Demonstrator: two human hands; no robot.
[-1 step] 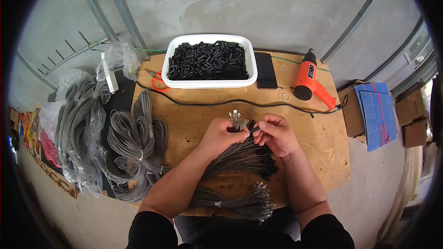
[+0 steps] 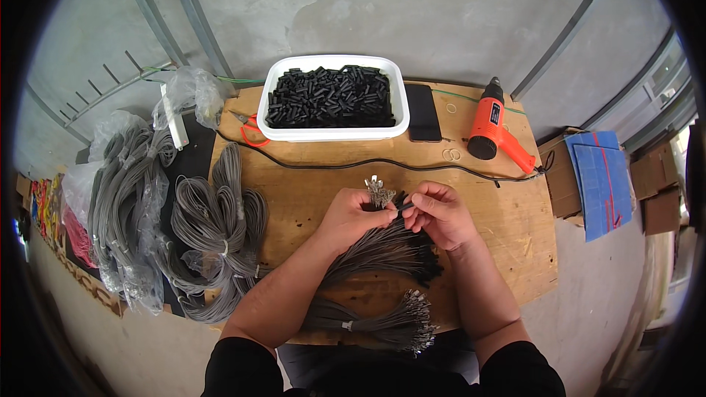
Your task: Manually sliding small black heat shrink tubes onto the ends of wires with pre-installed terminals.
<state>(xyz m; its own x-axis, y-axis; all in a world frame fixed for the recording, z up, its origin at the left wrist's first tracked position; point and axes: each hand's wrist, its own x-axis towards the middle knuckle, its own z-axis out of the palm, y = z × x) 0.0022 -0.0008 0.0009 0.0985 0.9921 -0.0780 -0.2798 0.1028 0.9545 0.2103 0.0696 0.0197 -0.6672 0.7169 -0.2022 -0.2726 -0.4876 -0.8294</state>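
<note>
- Head view: the left hand (image 2: 347, 219) is curled around a cluster of silver metal wire ends (image 2: 379, 190); if that curl loosens, we could see ends slip out and fan apart.
- The right hand (image 2: 445, 222) pinches a short black tubular sleeve (image 2: 406, 206) between thumb and fingertips, in the space between both hands. So small a piece might roll from the pinch. We cannot tell whether a wire end sits inside it; a misaligned one could catch on its rim.
- Just below the fingers, thin grey wires with black-covered tips (image 2: 371, 251) lie fanned out; a dropped sleeve could get lost among those dark tips.
- Nearer the body, a tied grey wire bundle with bare silver ends (image 2: 334, 314) lies between the forearms; a dragging arm might shift it or tangle it with the fan.
- Farther out, a slack black rubbery cable (image 2: 316, 167) crosses the brown wooden tabletop (image 2: 507, 235), in front of the white rectangular plastic tub (image 2: 331, 134). It appears to reach the orange-and-black heat gun (image 2: 488, 123), so we think a snag could tug that over.
</note>
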